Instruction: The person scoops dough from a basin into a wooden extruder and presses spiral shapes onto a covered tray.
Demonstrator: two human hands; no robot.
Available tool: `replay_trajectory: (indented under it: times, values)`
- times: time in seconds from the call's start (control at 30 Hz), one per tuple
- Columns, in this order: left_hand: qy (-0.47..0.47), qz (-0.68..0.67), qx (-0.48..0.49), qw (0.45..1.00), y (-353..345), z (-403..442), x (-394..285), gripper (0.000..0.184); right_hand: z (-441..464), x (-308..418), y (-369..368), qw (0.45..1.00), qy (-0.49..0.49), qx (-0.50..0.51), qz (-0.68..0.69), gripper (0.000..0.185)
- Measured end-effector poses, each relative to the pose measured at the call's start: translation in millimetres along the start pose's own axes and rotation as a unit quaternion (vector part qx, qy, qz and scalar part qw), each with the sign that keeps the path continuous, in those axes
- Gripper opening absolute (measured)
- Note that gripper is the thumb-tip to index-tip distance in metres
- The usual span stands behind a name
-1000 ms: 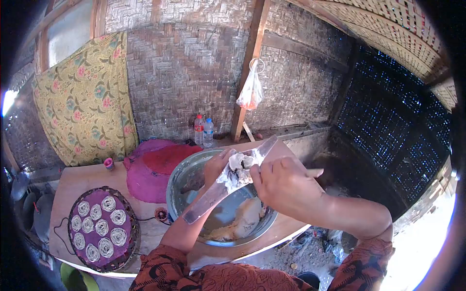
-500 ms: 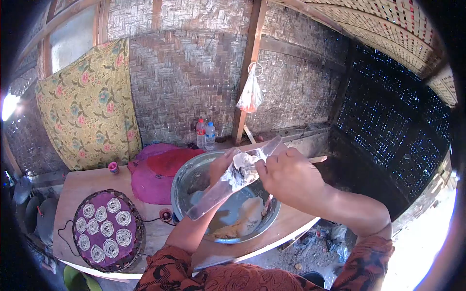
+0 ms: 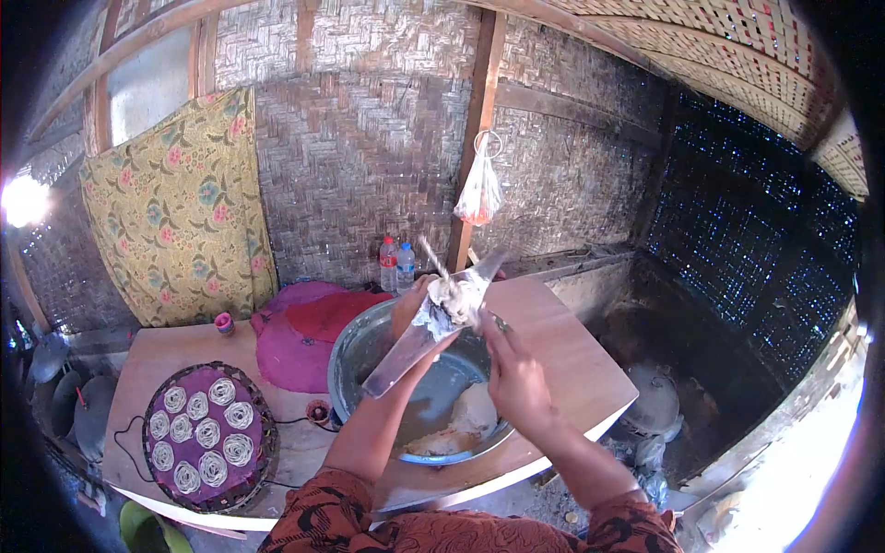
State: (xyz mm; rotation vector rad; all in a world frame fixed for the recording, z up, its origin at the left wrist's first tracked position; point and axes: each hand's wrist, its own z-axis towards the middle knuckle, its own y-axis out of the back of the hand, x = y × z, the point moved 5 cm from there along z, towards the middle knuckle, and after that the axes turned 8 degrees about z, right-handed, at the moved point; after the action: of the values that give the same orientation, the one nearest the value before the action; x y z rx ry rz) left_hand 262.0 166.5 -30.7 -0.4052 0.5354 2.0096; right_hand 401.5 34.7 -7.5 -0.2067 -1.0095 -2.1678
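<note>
My left hand grips a long, flat, clear-grey tool from behind, around its middle. The tool slants over the basin, and much of the hand is hidden behind it. Pale, sticky dough is heaped at its centre. A thin light stick juts up from the dough. At the dough's right side, my right hand has its fingers raised against it; they are blurred, so their hold is unclear. Below is a large metal basin containing more pale dough.
A round tray left of the basin bears several coiled white strands on purple cloth. Purple and red cloths, two water bottles and a small pink cup are on the wooden table. A cord runs near the tray.
My right hand has moved down and left, its forearm swinging lower. The stick, which stuck out to the right of that hand, now shows above the dough. The tool tilts more steeply.
</note>
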Motion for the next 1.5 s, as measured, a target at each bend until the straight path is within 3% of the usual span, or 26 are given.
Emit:
replay_trajectory:
  times: [0.07,0.1,0.13,0.37,0.5,0.53,0.57,0.63,0.7,0.73,0.77,0.8,0.83,0.9,0.97,1.0,1.03,1.1,1.13,1.17,1.2,1.27,1.3,1.37,1.43,1.5]
  values:
    - [0.116,0.135,0.043,0.983,-2,8,21,0.034,-8,0,7,1.000,-0.010,0.003,0.020,0.050]
    - [-0.070,0.008,-0.032,0.997,19,6,3,0.031,-13,-3,18,0.993,-0.055,0.066,0.086,0.051]
    - [-0.068,0.044,-0.052,0.995,16,9,8,0.031,-17,-9,24,0.975,-0.099,0.128,0.151,0.051]
    - [-0.084,0.206,-0.077,0.972,9,17,-10,0.037,0,-48,11,0.983,-0.118,0.055,0.130,0.047]
    - [-0.107,0.140,-0.039,0.984,-1,19,18,0.044,-18,-22,8,0.979,-0.086,0.071,0.170,0.041]
    - [-0.045,0.145,-0.059,0.987,-4,21,25,0.044,-17,-18,19,0.979,-0.085,0.073,0.169,0.041]
    - [-0.043,0.147,-0.060,0.986,1,22,23,0.044,-18,-18,28,0.952,-0.149,0.129,0.234,0.042]
    - [0.063,-0.113,-0.081,0.988,20,28,34,0.032,-24,-29,41,0.913,-0.206,0.190,0.297,0.044]
    - [-0.044,0.071,-0.092,0.992,52,47,13,0.011,-26,-42,47,0.945,-0.113,0.271,0.141,0.047]
    - [-0.059,0.211,-0.081,0.972,65,52,18,0.015,-36,-58,29,0.938,-0.123,0.320,-0.047,0.037]
    - [-0.139,0.315,-0.107,0.933,93,54,-15,0.021,-44,-75,1,0.937,-0.120,0.324,-0.044,0.037]
    - [0.150,0.052,-0.062,0.985,120,48,-1,0.024,-58,-97,-35,0.900,-0.099,0.401,-0.138,0.035]
    - [0.199,-0.100,-0.114,0.968,143,45,-6,0.021,-70,-106,-55,0.849,-0.074,0.470,-0.230,0.034]
    - [0.190,-0.375,-0.216,0.881,188,41,7,0.011,-66,-86,-54,0.869,-0.027,0.436,-0.233,0.032]
    - [0.140,-0.502,-0.212,0.827,228,30,-39,0.009,-57,-54,-50,0.884,0.028,0.405,-0.230,0.034]
    - [0.140,-0.491,-0.223,0.830,242,16,-54,0.009,-51,-23,-46,0.921,0.008,0.383,0.069,0.045]
    - [0.159,-0.567,-0.183,0.788,242,1,-68,0.011,-49,5,-39,0.871,-0.020,0.332,0.362,0.057]
    - [0.220,-0.633,-0.138,0.729,236,-40,-89,0.016,-91,70,-59,0.557,-0.196,0.402,0.700,0.079]
    - [0.236,-0.665,-0.116,0.699,228,-68,-93,0.017,-125,79,-78,0.373,-0.327,0.406,0.768,0.093]
    - [0.261,-0.647,-0.098,0.710,222,-98,-84,0.019,-148,103,-91,0.329,-0.413,0.314,0.789,0.094]
    - [0.286,-0.670,-0.105,0.677,217,-129,-80,0.015,-175,118,-111,0.189,-0.340,0.373,0.842,0.092]
    - [0.403,-0.544,-0.185,0.712,226,-190,-74,0.010,-218,134,-124,0.022,-0.271,0.426,0.863,0.091]
    - [0.399,-0.508,-0.205,0.735,240,-214,-73,0.014,-234,132,-131,-0.024,-0.325,0.399,0.857,0.089]
    - [0.493,-0.123,-0.175,0.844,285,-286,-35,0.023,-242,121,-134,0.050,-0.404,0.345,0.846,0.082]
    - [0.256,0.302,-0.076,0.915,315,-305,-57,0.033,-225,104,-127,0.243,-0.380,0.342,0.825,0.084]
    - [0.303,0.304,0.074,0.900,314,-300,-81,0.035,-192,113,-105,0.408,-0.319,0.310,0.797,0.085]
